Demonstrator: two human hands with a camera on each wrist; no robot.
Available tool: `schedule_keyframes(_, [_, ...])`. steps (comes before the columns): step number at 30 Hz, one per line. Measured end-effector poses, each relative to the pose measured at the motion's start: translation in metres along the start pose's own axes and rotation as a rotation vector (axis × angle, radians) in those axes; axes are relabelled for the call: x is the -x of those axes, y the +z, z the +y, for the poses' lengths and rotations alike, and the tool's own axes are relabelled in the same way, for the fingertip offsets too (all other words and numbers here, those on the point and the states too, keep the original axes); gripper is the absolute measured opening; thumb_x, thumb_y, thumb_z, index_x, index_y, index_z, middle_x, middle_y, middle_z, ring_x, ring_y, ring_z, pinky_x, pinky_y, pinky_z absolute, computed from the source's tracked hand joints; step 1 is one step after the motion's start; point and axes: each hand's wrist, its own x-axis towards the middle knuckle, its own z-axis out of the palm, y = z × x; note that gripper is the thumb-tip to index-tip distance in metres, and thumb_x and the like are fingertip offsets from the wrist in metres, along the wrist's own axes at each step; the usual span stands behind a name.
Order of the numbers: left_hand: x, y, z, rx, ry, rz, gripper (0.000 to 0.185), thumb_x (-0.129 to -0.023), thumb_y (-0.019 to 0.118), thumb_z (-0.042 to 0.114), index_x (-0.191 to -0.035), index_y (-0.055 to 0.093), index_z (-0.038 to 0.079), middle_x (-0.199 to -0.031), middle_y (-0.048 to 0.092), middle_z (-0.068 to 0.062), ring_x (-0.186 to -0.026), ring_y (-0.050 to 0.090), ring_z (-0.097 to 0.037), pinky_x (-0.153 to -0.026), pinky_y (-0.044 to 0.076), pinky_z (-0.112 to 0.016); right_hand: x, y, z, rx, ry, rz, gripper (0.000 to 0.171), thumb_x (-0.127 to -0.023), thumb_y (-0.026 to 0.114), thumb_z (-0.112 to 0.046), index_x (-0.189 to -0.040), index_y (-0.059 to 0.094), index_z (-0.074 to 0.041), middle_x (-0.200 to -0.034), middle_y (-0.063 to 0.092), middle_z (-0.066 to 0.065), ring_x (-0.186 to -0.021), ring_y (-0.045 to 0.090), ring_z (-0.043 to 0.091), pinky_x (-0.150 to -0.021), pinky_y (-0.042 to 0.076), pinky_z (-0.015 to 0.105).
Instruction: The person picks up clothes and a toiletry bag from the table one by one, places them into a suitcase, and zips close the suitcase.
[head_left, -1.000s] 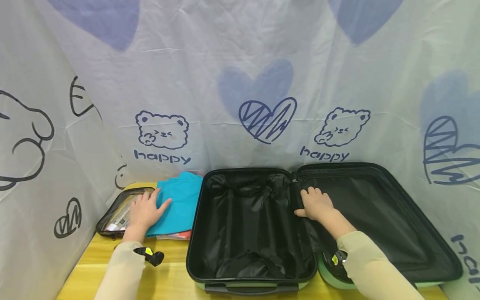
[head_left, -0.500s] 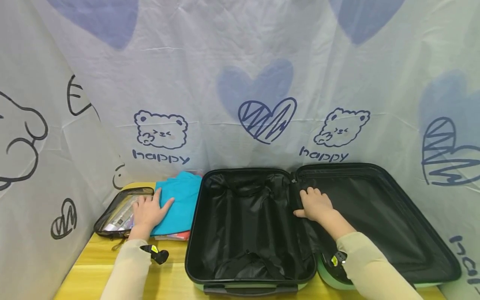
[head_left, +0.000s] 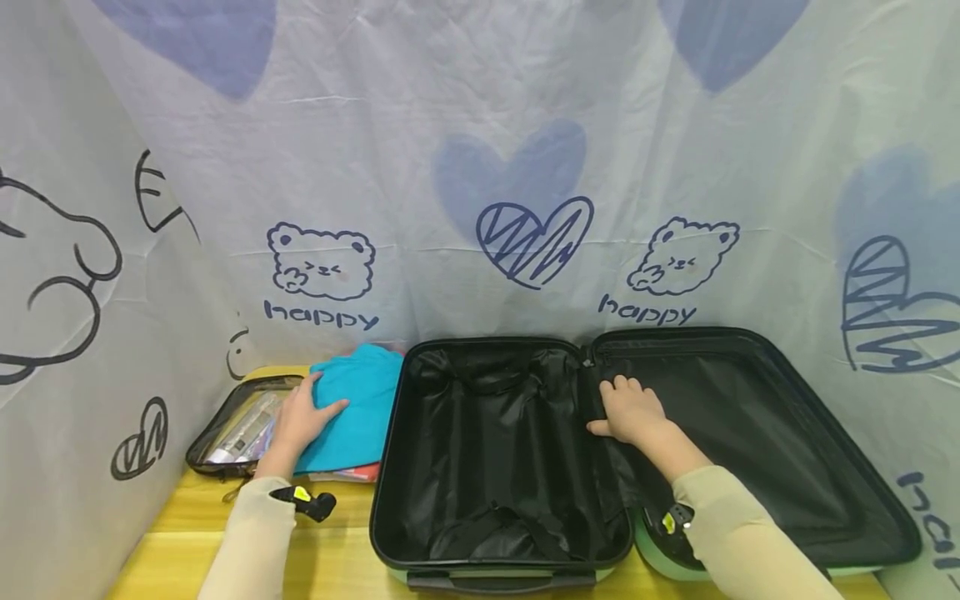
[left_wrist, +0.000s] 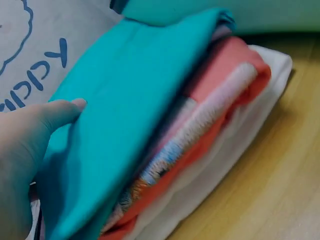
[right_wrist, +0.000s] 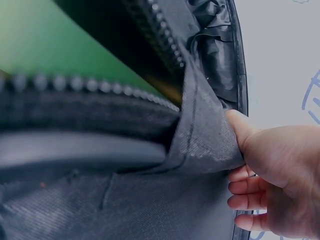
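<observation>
A stack of folded clothes lies left of the open black-lined suitcase (head_left: 495,433), with a teal garment (head_left: 363,400) on top. My left hand (head_left: 300,419) grips the left edge of the teal garment (left_wrist: 130,100), thumb on top, as the left hand (left_wrist: 30,145) shows in the left wrist view. Under it lie an orange piece (left_wrist: 225,75) and a white piece (left_wrist: 240,135). My right hand (head_left: 633,410) is at the suitcase's hinge. In the right wrist view the right hand (right_wrist: 270,170) pinches a black lining flap (right_wrist: 205,140) between thumb and fingers.
A clear, black-trimmed pouch (head_left: 228,425) with tubes inside lies at the far left of the yellow wooden table (head_left: 337,550). The suitcase lid (head_left: 780,433) lies flat to the right. A printed sheet (head_left: 480,167) walls in the back and both sides.
My left hand has slid off the pouch to the right and turned, so it now grips the teal garment's left edge. The right hand has stayed put.
</observation>
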Motion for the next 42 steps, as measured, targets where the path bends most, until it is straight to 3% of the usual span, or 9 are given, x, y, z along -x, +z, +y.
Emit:
schedule_keyframes(6, [0.001, -0.005, 0.001, 0.262, -0.062, -0.081, 0.083, -0.091, 0.068, 0.025, -0.155, 0.019, 0.007, -0.157, 0.020, -0.030, -0.142, 0.022, -0.053, -0.114, 0.023, -0.065, 0.000, 0.001, 0.001, -0.001, -0.004, 0.004, 0.070, -0.083, 0.073, -0.047, -0.126, 0.052, 0.004, -0.120, 0.053, 0.024, -0.109, 0.051, 0.041, -0.089, 0.046, 0.056])
schedule_keyframes(9, [0.003, -0.009, 0.001, 0.324, -0.096, -0.142, 0.085, -0.091, 0.068, 0.027, -0.157, 0.018, 0.013, -0.159, 0.015, -0.029, -0.143, 0.018, -0.053, -0.114, 0.020, -0.067, -0.001, 0.001, 0.001, 0.005, -0.002, 0.001, 0.071, -0.083, 0.072, -0.048, -0.127, 0.051, 0.004, -0.121, 0.053, 0.024, -0.110, 0.050, 0.041, -0.090, 0.045, 0.056])
schedule_keyframes(16, [0.003, -0.012, 0.001, 0.317, -0.061, -0.263, 0.081, -0.090, 0.070, 0.031, -0.156, 0.024, 0.022, -0.159, 0.014, -0.030, -0.141, 0.020, -0.056, -0.110, 0.022, -0.071, -0.001, 0.001, 0.001, 0.009, 0.002, -0.009, 0.071, -0.083, 0.072, -0.048, -0.127, 0.051, 0.003, -0.122, 0.052, 0.024, -0.110, 0.050, 0.041, -0.090, 0.046, 0.056])
schedule_keyframes(22, [0.002, -0.012, 0.002, 0.332, -0.015, -0.273, 0.080, -0.086, 0.073, 0.025, -0.154, 0.031, 0.025, -0.159, 0.017, -0.029, -0.142, 0.020, -0.055, -0.110, 0.022, -0.071, 0.000, 0.000, 0.000, 0.006, 0.003, -0.008, 0.070, -0.084, 0.072, -0.047, -0.127, 0.051, 0.004, -0.121, 0.052, 0.024, -0.110, 0.050, 0.041, -0.090, 0.046, 0.056])
schedule_keyframes(31, [0.003, -0.012, 0.004, 0.329, -0.034, -0.302, 0.068, -0.088, 0.071, 0.025, -0.149, 0.042, 0.021, -0.160, 0.016, -0.027, -0.145, 0.017, -0.052, -0.113, 0.018, -0.069, 0.002, -0.001, -0.002, 0.000, -0.002, -0.003, 0.071, -0.084, 0.072, -0.047, -0.128, 0.051, 0.004, -0.122, 0.053, 0.025, -0.111, 0.050, 0.042, -0.090, 0.046, 0.056])
schedule_keyframes(42, [0.006, -0.019, 0.015, 0.333, 0.000, -0.261, 0.063, -0.091, 0.067, 0.021, -0.149, 0.042, 0.021, -0.159, 0.020, -0.028, -0.143, 0.021, -0.052, -0.110, 0.022, -0.071, 0.002, -0.001, -0.001, 0.004, 0.000, -0.002, 0.069, -0.084, 0.072, -0.046, -0.127, 0.052, 0.004, -0.122, 0.053, 0.024, -0.111, 0.051, 0.041, -0.089, 0.046, 0.056])
